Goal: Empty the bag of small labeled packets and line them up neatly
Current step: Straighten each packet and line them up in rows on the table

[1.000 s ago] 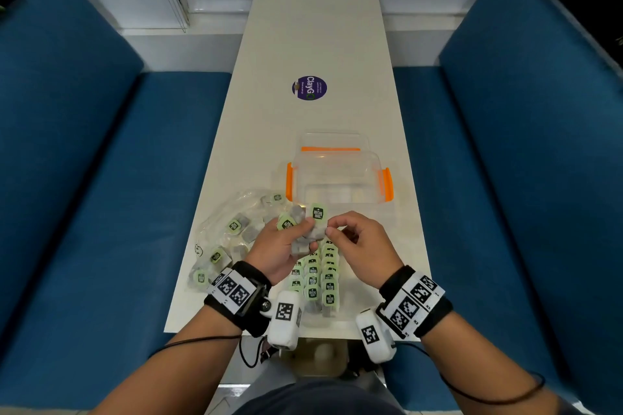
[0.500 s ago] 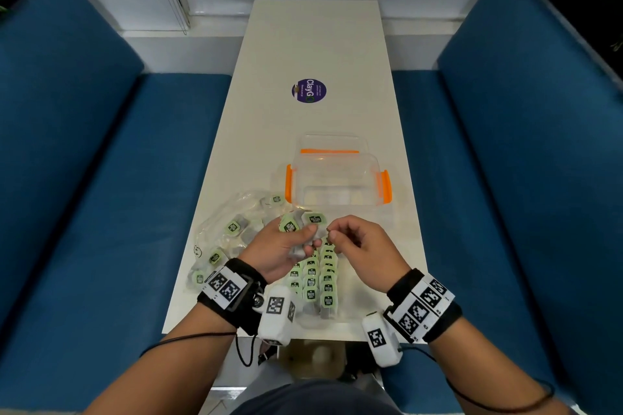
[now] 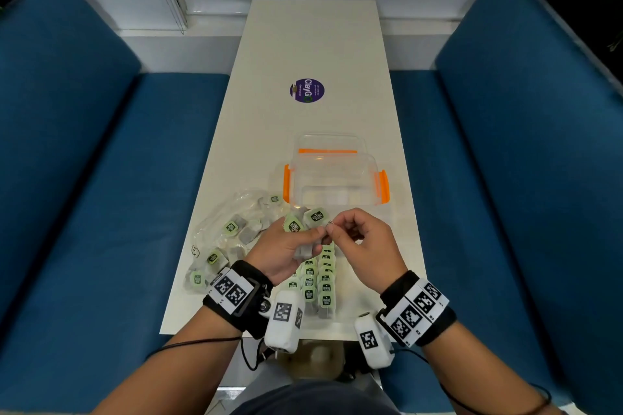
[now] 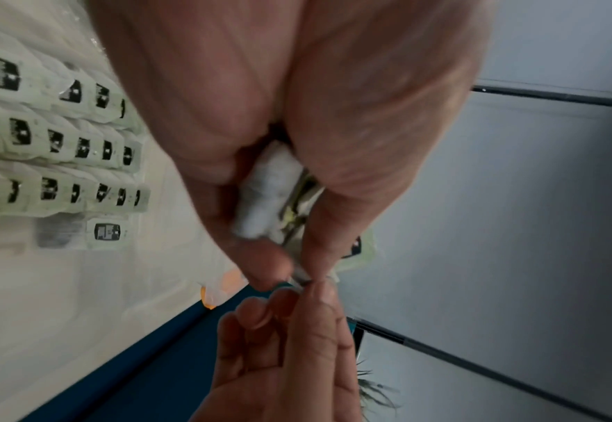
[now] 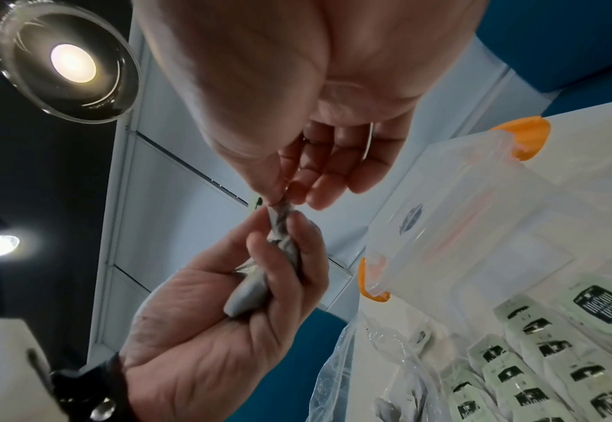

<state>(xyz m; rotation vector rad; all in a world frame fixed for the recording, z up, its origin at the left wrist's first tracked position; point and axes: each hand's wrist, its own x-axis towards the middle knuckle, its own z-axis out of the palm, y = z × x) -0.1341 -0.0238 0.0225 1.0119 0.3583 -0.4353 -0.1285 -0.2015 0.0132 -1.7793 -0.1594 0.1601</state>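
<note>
My left hand (image 3: 296, 242) grips a small bundle of packets (image 3: 305, 221) with green labels, held above the table (image 3: 303, 44). Thumb and forefinger of my right hand (image 3: 332, 229) pinch the tip of one packet (image 5: 279, 217) in that bundle. From the left wrist view the white packets (image 4: 268, 194) sit between my curled fingers. Under both hands, several packets lie in neat rows (image 3: 318, 283) near the front edge. The clear plastic bag (image 3: 232, 229) lies to the left, with several packets inside.
A clear plastic box with orange clips (image 3: 335, 178) stands just beyond my hands, its lid (image 3: 328, 145) behind it. A round purple sticker (image 3: 306, 90) is farther up the table. Blue seats (image 3: 84, 178) flank the table on both sides.
Both hands have stayed close together over the rows. The bundle has tilted in my left hand, and my right fingers have closed on the tip of one packet.
</note>
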